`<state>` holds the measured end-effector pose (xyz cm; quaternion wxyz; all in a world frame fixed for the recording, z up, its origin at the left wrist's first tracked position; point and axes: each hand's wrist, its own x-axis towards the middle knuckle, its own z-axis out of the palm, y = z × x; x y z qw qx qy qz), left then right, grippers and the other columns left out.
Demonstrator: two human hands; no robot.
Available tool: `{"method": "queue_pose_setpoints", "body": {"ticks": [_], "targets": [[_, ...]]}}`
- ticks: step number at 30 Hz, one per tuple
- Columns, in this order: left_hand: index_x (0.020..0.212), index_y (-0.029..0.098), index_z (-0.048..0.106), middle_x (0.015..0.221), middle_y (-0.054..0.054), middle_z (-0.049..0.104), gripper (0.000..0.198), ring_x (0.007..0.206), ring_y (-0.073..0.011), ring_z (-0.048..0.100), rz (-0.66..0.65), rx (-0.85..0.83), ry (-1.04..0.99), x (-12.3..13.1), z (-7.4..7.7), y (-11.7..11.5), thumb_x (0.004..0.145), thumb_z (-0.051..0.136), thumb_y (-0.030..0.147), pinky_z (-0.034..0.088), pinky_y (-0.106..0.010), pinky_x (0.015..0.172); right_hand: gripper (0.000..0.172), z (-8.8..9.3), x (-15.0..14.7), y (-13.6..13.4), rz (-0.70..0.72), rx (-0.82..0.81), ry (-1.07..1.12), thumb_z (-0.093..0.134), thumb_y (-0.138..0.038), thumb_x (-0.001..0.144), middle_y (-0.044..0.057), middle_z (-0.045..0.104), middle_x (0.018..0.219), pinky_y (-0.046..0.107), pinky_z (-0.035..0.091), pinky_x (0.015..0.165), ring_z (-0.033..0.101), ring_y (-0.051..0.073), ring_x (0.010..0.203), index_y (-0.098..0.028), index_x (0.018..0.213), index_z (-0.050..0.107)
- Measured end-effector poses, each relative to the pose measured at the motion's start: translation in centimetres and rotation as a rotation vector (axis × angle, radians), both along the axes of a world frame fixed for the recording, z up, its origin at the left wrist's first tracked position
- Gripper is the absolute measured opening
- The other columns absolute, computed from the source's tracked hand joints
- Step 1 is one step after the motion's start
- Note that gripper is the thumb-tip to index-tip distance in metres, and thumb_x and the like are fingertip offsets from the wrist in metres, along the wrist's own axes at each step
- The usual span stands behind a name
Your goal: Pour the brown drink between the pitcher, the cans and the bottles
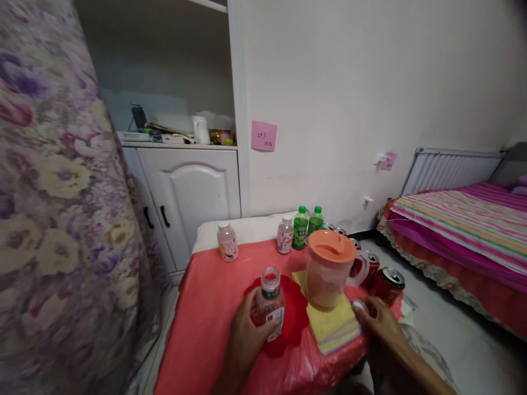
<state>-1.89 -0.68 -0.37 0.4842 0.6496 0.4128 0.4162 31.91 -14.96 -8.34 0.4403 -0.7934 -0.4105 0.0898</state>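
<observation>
My left hand (246,336) is wrapped round a small clear bottle (269,303) with a red-and-white label and no cap on its mouth. The bottle stands on a red plate (295,315) on the red tablecloth (209,312). My right hand (381,323) rests at the table's right edge, its fingers pinched on a small white cap (359,305). Just left of that hand an orange-lidded plastic pitcher (328,267) stands on a yellow folded cloth (333,329).
Behind stand two pinkish bottles (227,241) (285,234), two green bottles (301,227) and red cans (388,283) along the right edge. A white cabinet (193,192) lies behind, a floral curtain (57,219) at left, and a striped bed (461,225) at right.
</observation>
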Motion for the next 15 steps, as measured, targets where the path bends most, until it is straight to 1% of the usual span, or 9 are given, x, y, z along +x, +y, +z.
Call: {"method": "queue_pose_setpoints", "body": {"ticks": [2,4,6,7,9,10,13,15], "targets": [[0.125,0.016,0.056,0.125,-0.013,0.069,0.071,0.113,-0.0300,0.066,0.000,0.010,-0.005,0.0,-0.3,0.0,0.056,0.075,0.015,0.051,-0.044,0.102,0.041,0.7,-1.2,-0.9,0.013,0.009,0.045,0.061,-0.056,0.076,0.009,0.075,0.089,0.042,0.057,0.072,0.071,0.031,0.079,-0.020,0.092,0.071],[0.125,0.017,0.056,0.124,-0.012,0.069,0.071,0.113,-0.0293,0.066,-0.008,0.027,-0.013,0.1,-0.5,0.0,0.057,0.074,0.013,0.051,-0.043,0.102,0.039,1.7,-3.0,-1.7,0.083,0.032,0.128,0.061,-0.055,0.077,0.007,0.076,0.089,0.041,0.057,0.069,0.071,0.030,0.076,-0.022,0.096,0.069],[0.125,0.018,0.056,0.124,-0.011,0.070,0.071,0.113,-0.0291,0.066,-0.013,0.035,-0.016,0.1,-0.6,-0.1,0.057,0.074,0.012,0.051,-0.044,0.102,0.040,2.9,-5.2,-1.9,0.162,0.069,0.182,0.065,-0.053,0.075,0.008,0.077,0.096,0.041,0.058,0.072,0.072,0.030,0.081,-0.023,0.102,0.069],[0.125,0.018,0.056,0.124,-0.011,0.070,0.070,0.113,-0.0290,0.066,-0.016,0.035,-0.015,0.2,-0.6,-0.2,0.057,0.074,0.012,0.051,-0.043,0.102,0.041,3.6,-6.3,-1.8,0.215,0.096,0.190,0.068,-0.049,0.074,0.009,0.076,0.101,0.041,0.058,0.077,0.071,0.031,0.089,-0.023,0.105,0.069],[0.124,0.018,0.057,0.124,-0.010,0.070,0.070,0.113,-0.0285,0.066,-0.018,0.031,-0.007,0.3,-0.4,-0.3,0.057,0.073,0.012,0.051,-0.042,0.102,0.038,5.0,-8.7,-0.9,0.330,0.116,0.167,0.069,-0.041,0.075,0.009,0.075,0.105,0.042,0.056,0.085,0.069,0.031,0.098,-0.022,0.107,0.070],[0.123,0.019,0.058,0.123,-0.009,0.070,0.069,0.113,-0.0283,0.066,-0.016,0.030,-0.004,0.3,-0.2,-0.4,0.056,0.073,0.012,0.051,-0.041,0.101,0.036,5.7,-9.9,-0.2,0.361,0.137,0.162,0.068,-0.038,0.076,0.009,0.074,0.107,0.043,0.055,0.090,0.068,0.031,0.102,-0.022,0.108,0.070],[0.120,0.018,0.060,0.121,-0.009,0.071,0.068,0.111,-0.0288,0.066,0.004,0.040,-0.004,0.3,0.0,-0.6,0.054,0.074,0.011,0.052,-0.041,0.100,0.034,7.9,-12.9,2.4,0.441,0.207,0.174,0.067,-0.028,0.076,0.009,0.073,0.110,0.043,0.053,0.093,0.067,0.031,0.105,-0.023,0.109,0.069],[0.119,0.018,0.060,0.120,-0.010,0.071,0.068,0.110,-0.0291,0.066,0.011,0.062,-0.003,0.2,-0.1,-0.7,0.053,0.074,0.011,0.051,-0.042,0.100,0.037,9.3,-14.3,4.0,0.474,0.212,0.176,0.068,-0.024,0.075,0.008,0.072,0.109,0.043,0.054,0.089,0.067,0.030,0.103,-0.024,0.112,0.067]]}}
